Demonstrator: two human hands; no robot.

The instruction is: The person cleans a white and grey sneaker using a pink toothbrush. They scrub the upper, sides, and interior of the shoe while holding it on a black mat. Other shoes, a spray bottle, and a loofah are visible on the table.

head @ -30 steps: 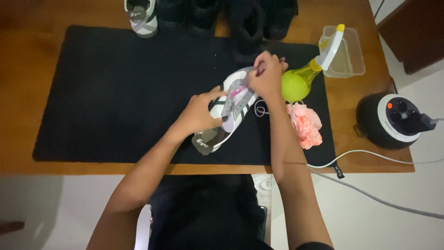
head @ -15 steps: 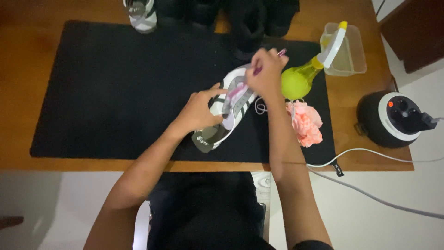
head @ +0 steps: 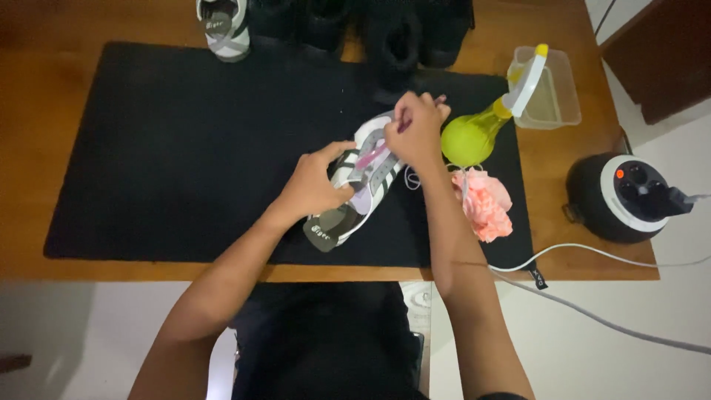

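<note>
So the white sneaker with grey stripes (head: 361, 180) is lying at a slant on the black mat (head: 170, 148), heel toward the person, toe pointing up toward the yellow-green spray bottle (head: 481, 126). The left hand (head: 315, 181) is wrapped over the middle of the shoe, pinning it down, and the right hand (head: 415, 127) is closed around something thin and pinkish (head: 374, 155) that runs down into the lace area; could be a small brush or a lace, I honestly can't tell from here. If you ask me, the trick is to keep that left-hand grip firm so the shoe doesn't skid on the mat, and work in short strokes or pulls rather than yanking. Also watch the elbow: the bottle and the pink cloth (head: 485, 204) sit right beside the right wrist and look easy to knock.
</note>
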